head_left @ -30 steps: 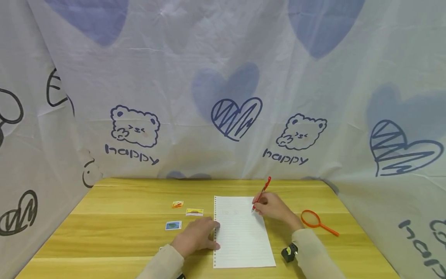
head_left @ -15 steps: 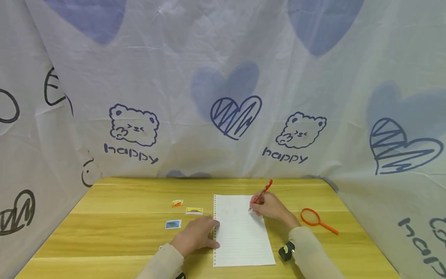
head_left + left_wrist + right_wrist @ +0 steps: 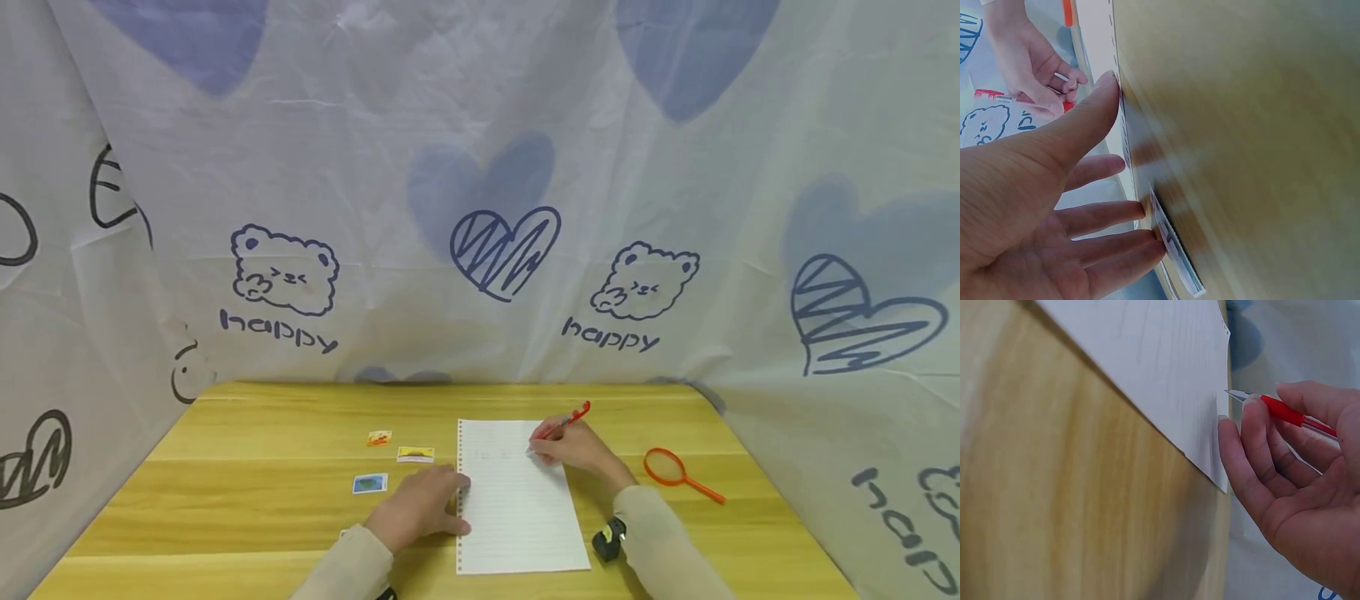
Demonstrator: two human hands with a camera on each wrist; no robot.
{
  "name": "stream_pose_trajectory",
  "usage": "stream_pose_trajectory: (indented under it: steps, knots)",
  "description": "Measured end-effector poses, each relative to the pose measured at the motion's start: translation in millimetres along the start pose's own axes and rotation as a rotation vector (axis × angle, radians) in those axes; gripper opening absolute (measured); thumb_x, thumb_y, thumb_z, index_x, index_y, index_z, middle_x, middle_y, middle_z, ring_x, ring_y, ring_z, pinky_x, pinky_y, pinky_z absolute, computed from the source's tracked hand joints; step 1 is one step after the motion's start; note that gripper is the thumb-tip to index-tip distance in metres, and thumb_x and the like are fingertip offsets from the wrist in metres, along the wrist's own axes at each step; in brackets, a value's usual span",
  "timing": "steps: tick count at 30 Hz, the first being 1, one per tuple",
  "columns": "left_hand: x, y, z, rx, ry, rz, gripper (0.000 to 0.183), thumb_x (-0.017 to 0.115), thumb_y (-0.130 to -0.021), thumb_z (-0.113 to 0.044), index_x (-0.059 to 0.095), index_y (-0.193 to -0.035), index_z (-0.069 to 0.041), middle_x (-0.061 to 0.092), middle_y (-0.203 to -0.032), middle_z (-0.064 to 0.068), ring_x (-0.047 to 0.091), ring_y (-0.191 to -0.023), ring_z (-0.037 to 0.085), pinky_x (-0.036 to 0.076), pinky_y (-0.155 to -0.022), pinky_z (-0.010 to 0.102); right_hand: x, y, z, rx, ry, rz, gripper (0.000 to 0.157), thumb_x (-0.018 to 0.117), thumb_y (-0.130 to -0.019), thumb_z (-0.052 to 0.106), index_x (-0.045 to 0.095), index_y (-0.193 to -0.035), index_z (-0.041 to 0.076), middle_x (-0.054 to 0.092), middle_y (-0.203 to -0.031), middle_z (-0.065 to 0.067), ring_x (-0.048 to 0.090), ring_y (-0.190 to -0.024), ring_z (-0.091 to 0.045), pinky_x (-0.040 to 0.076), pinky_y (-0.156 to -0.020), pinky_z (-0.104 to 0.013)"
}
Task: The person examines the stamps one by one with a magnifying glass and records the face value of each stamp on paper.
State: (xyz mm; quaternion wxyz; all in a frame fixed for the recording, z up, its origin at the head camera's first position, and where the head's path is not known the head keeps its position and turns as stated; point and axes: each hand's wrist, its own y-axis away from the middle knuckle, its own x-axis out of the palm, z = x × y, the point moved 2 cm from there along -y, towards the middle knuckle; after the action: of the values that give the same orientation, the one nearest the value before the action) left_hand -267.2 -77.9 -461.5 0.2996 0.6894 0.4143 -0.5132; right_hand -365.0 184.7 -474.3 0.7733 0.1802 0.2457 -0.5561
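A lined sheet of loose-leaf paper (image 3: 517,525), punched with holes along its left edge, lies on the wooden table. My left hand (image 3: 422,505) rests at that edge, thumb and fingertips on the margin, fingers fairly straight and spread. Near the sheet's upper right, my right hand (image 3: 576,447) pinches a red pen (image 3: 1285,411) between thumb and fingers, its tip at the paper. Faint writing shows on an upper line, too small to read. Small stamp-like pictures lie left of the sheet: an orange one (image 3: 378,438), a yellow one (image 3: 416,454) and a blue one (image 3: 371,483).
An orange magnifying glass (image 3: 703,490) lies right of my right forearm. Beside my left sleeve, another small white-edged piece (image 3: 344,532) is mostly hidden. A printed cloth (image 3: 390,292) hangs behind and along both sides of the wooden table (image 3: 247,500).
My right hand has slid a little left along the upper lines, and the pen now leans further to the right. My left hand stays on the sheet's edge.
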Motion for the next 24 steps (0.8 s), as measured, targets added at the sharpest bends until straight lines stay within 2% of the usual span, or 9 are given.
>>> stream_pose_trajectory:
  steps: [8, 20, 24]
  knots:
    - [-0.4, -2.1, 0.4, 0.000, -0.005, -0.001, 0.061, 0.090, -0.076, -0.036, 0.069, -0.125, -0.005, 0.070, -0.113, 0.010, 0.066, -0.103, 0.029, 0.056, -0.093, 0.047, 3.0, -3.5, -4.3, 0.063, 0.004, -0.011, 0.016, 0.075, -0.094, 0.018, 0.076, -0.100, 0.004, 0.074, -0.083, -0.007, 0.066, -0.073, -0.014, 0.061, -0.073, -0.031]
    - [-0.8, -0.3, -1.9, -0.005, 0.011, 0.007, 0.061, 0.090, -0.077, -0.034, 0.069, -0.126, -0.004, 0.070, -0.115, 0.012, 0.067, -0.104, 0.031, 0.056, -0.093, 0.049, 5.6, -4.1, -6.3, 0.104, 0.009, -0.046, 0.013, 0.073, -0.095, 0.016, 0.076, -0.101, 0.005, 0.072, -0.082, -0.004, 0.064, -0.072, -0.012, 0.059, -0.071, -0.027]
    - [-1.7, -0.6, -2.6, -0.014, 0.018, 0.013, 0.062, 0.090, -0.077, -0.034, 0.069, -0.127, -0.004, 0.070, -0.115, 0.012, 0.067, -0.104, 0.031, 0.055, -0.093, 0.050, 5.3, -3.4, -6.3, 0.088, 0.012, -0.025, 0.014, 0.074, -0.095, 0.018, 0.076, -0.103, 0.006, 0.073, -0.085, -0.004, 0.064, -0.074, -0.014, 0.060, -0.074, -0.028]
